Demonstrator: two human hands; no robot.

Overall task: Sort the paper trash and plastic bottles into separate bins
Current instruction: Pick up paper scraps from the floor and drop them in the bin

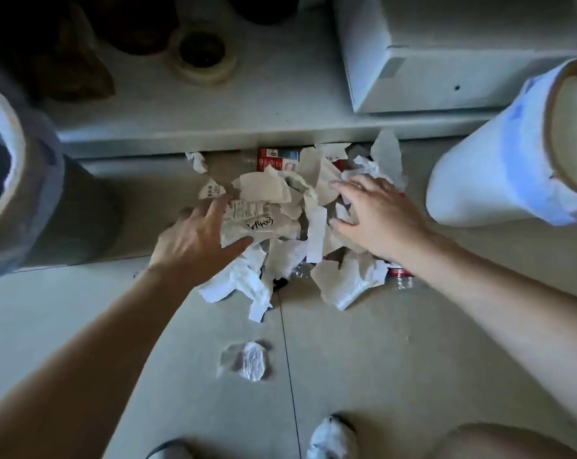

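A crumpled scrap [247, 359] was seen alone on the floor [363, 359] at lower centre. Above it, the paper pile [280, 233] was spread mid-frame, with a plastic bottle [400, 277] partly buried at its right edge. The left hand [197, 240] was pinching a printed sheet [257, 223]; the right hand [380, 210] was laid spread-fingered on the paper. Bins [512, 154] were placed at both frame edges.
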